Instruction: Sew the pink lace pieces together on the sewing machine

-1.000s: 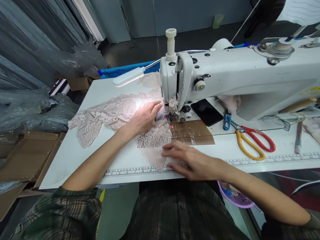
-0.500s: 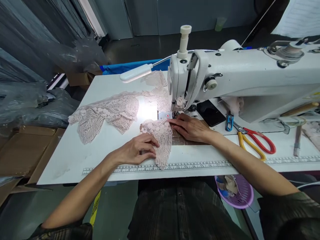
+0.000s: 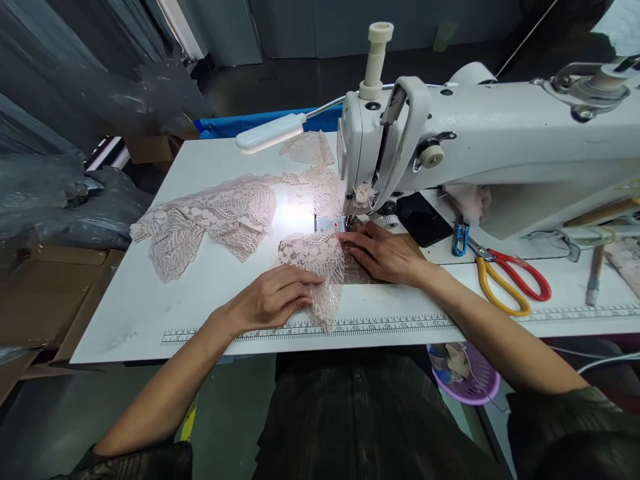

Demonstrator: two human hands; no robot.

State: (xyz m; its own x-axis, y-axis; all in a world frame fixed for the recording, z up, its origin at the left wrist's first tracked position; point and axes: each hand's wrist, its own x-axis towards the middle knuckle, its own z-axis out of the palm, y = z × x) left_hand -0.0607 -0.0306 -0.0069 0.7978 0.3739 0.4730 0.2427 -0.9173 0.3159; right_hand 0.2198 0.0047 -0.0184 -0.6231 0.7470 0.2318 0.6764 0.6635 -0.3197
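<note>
Under the fingertips of both hands lies a small, tapering piece of pale pink openwork lace, its upper edge just below the shiny metal plate of the white sewing machine. The left hand is loosely curled, a gap showing between index finger and thumb; its fingertips rest on the lace's left side, apparently pressing rather than gripping. The right hand is partly bent, its index fingertip at the lace's upper right corner, beside the presser foot; whether the thumb pinches cloth beneath, I cannot tell. Beyond the left fingers spreads a longer pale pink lace length; under the right fingers is a flat brown sheet.

The step in hand looks like lining up the lace edge. The next move calls for keeping it flat and square, fingertips clear of the needle.
</note>
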